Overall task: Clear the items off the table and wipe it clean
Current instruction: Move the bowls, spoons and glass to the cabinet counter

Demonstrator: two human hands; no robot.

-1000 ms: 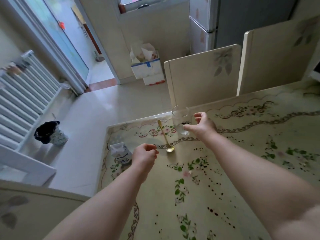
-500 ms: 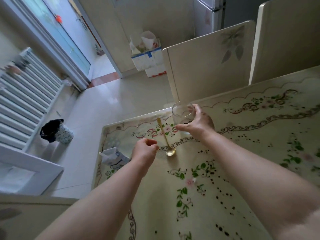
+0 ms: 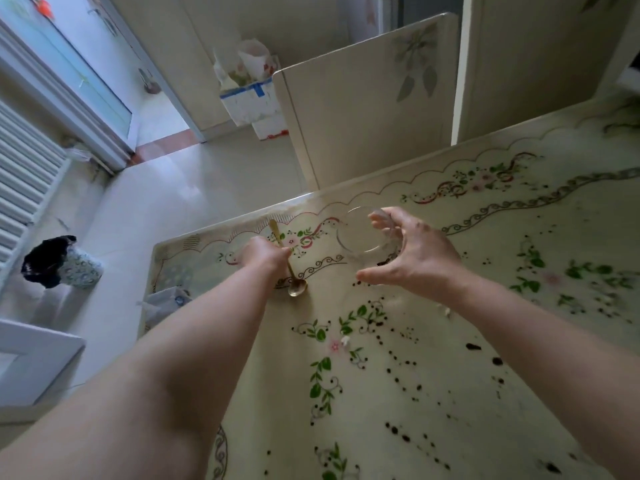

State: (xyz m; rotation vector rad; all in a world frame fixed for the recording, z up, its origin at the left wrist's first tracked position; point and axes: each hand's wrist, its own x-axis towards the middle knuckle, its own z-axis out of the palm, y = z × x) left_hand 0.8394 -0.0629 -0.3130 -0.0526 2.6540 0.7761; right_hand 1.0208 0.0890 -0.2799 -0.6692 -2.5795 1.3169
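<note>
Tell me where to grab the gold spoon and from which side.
Grip the spoon by the middle of its thin handle, coming from above on its left. Its bowl rests on the table, pointing toward the person, and the glass and right hand crowd its right side. The left hand holds it there.

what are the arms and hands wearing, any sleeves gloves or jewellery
Nothing worn shows. The left forearm and right forearm are bare as far as the frame reaches, with no sleeve edge in view. The left hand and right hand have no gloves, and no watch, bracelet or ring is visible.
</note>
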